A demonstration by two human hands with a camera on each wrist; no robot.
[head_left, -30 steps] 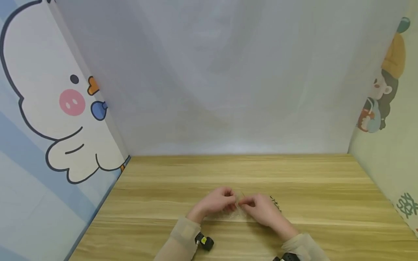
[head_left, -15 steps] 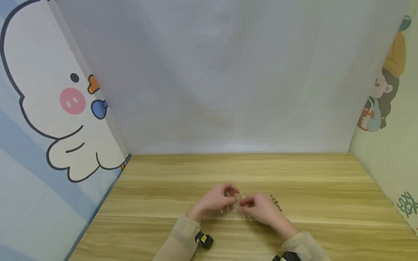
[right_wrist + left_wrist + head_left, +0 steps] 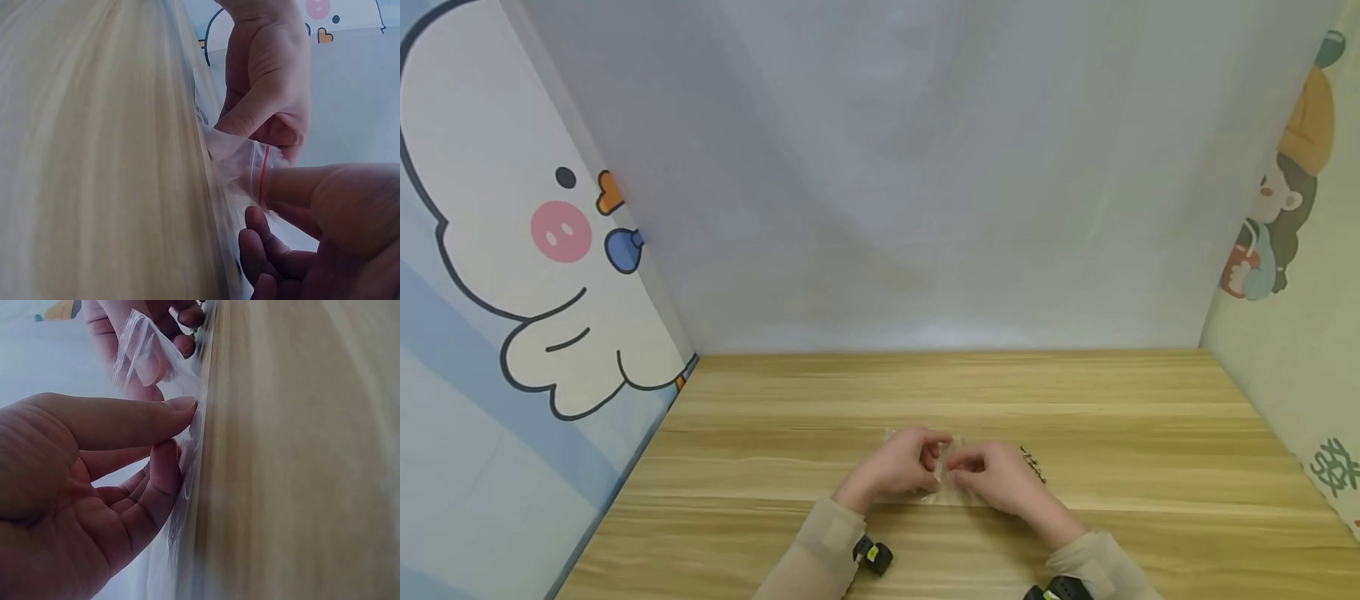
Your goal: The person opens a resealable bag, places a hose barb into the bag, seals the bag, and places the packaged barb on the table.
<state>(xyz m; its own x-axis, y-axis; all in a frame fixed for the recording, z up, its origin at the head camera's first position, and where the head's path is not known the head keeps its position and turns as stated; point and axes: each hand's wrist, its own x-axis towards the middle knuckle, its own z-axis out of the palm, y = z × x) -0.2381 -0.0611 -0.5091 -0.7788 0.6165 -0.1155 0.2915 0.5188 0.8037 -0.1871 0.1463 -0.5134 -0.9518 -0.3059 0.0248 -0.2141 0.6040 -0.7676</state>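
Note:
A clear plastic zip bag point(image 3: 234, 153) with a red line along its mouth lies between the hands, low over the wooden table point(image 3: 775, 400). My left hand point(image 3: 898, 462) pinches its edge between thumb and curled fingers, as the left wrist view shows. From the other side, my right hand point(image 3: 1003, 483) holds the mouth end; its thumb point(image 3: 149, 365) shows through the film. The other right fingers curl below the bag. Just beyond the right hand lies a short row of small shiny metal pieces point(image 3: 1033, 464), too small to make out.
A grey-white sheet point(image 3: 925, 208) hangs behind the table's far edge. Printed cartoon panels stand on both sides, a white figure point(image 3: 490, 208) at left and a child figure point(image 3: 1273, 217) at right.
The left hand has shifted its grip, its fingers moving apart and closing again on the bag. The film has spread out flatter under the hands. The right hand has barely moved.

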